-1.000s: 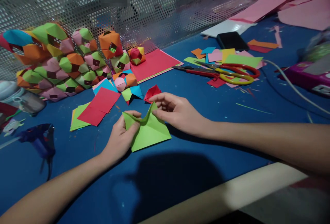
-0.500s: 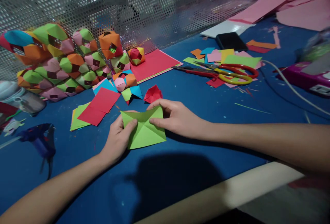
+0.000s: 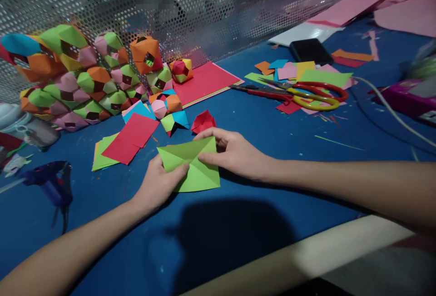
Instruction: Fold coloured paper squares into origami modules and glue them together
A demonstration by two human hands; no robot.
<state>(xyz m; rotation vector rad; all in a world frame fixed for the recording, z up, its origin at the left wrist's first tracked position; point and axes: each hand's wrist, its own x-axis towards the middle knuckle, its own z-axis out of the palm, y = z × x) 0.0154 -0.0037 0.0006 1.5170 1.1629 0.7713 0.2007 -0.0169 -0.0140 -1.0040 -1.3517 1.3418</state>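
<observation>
A green paper square [image 3: 190, 166] with diagonal creases lies low over the blue table [image 3: 238, 223] near the front. My left hand [image 3: 158, 184] pinches its left side, thumb on top. My right hand [image 3: 235, 153] pinches its upper right edge between thumb and fingers. Just behind the sheet sit a small folded red piece [image 3: 203, 121] and a green and blue folded piece [image 3: 175, 122].
A cluster of folded paper units [image 3: 78, 82] stands at the back left against a perforated metal screen [image 3: 204, 5]. Red and green squares [image 3: 127, 139] lie left of my hands. Scissors [image 3: 299, 95], paper scraps, a black box [image 3: 309, 50], a glue gun [image 3: 51, 184] and a cable [image 3: 391, 114] surround them.
The green sheet's raised back flap has been pressed down flatter. Both hands stayed on the sheet and shifted slightly.
</observation>
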